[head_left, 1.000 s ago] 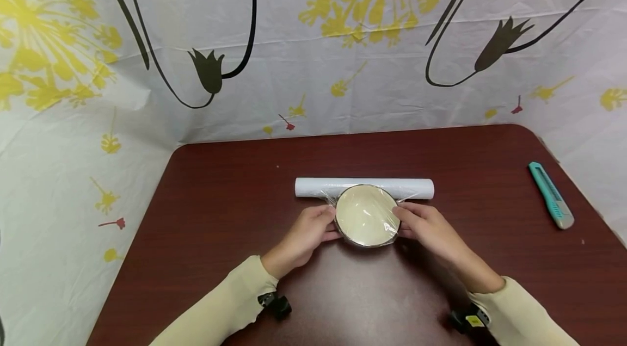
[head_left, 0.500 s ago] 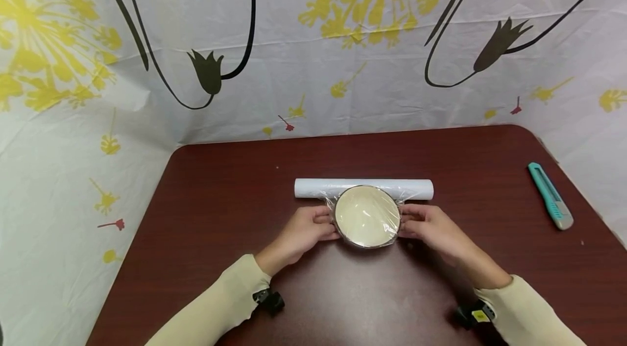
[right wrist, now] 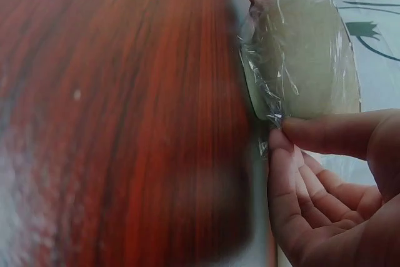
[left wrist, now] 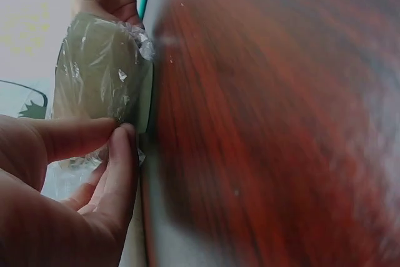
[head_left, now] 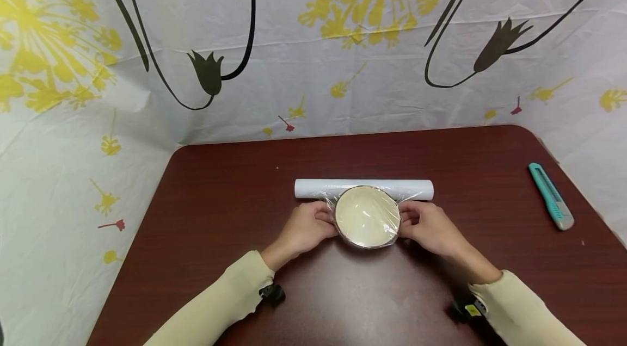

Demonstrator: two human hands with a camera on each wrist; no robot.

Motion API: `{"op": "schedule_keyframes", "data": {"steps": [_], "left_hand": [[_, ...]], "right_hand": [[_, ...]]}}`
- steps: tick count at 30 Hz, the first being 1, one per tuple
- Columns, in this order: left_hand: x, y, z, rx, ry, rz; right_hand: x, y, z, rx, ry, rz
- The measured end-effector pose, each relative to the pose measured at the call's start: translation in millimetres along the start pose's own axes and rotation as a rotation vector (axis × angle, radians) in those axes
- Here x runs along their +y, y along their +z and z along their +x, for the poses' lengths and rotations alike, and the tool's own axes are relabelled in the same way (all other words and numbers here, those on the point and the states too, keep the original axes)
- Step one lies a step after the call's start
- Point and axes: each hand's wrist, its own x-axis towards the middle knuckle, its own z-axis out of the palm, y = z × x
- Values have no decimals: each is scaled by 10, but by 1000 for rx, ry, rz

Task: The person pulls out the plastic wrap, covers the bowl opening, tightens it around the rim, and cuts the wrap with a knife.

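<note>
A cream bowl [head_left: 367,216] with a dark rim stands at the middle of the table, clear plastic wrap [right wrist: 275,107] stretched over its mouth and gathered down its sides. On the bowl's left side, my left hand [head_left: 305,227] pinches the wrap between thumb and forefinger, low by the base. Opposite it, my right hand [head_left: 433,228] pinches the wrap in the same way, its other fingers curled beneath. Both wrist views show crinkled film around the bowl's wall. Directly behind the bowl lies a white roll [head_left: 313,188] of wrap, partly hidden by the rim.
A teal utility knife [head_left: 551,196] lies near the right edge of the dark red table [head_left: 230,188]. Patterned white sheeting [head_left: 313,90] hangs behind the table and along its sides.
My thumbs have come off the bowl's rim and moved down to its sides, where the fingers now pinch the wrap. The bowl and roll stay in place.
</note>
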Motion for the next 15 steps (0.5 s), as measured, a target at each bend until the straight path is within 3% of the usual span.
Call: {"op": "schedule_keyframes", "data": {"steps": [7,15], "left_hand": [[-25,-20,33,23,9,116],[-78,-28,74,41,107,176]], "right_hand": [[14,-8,21,19,-7,-44],[51,-17,41,29,-67,-106]]}}
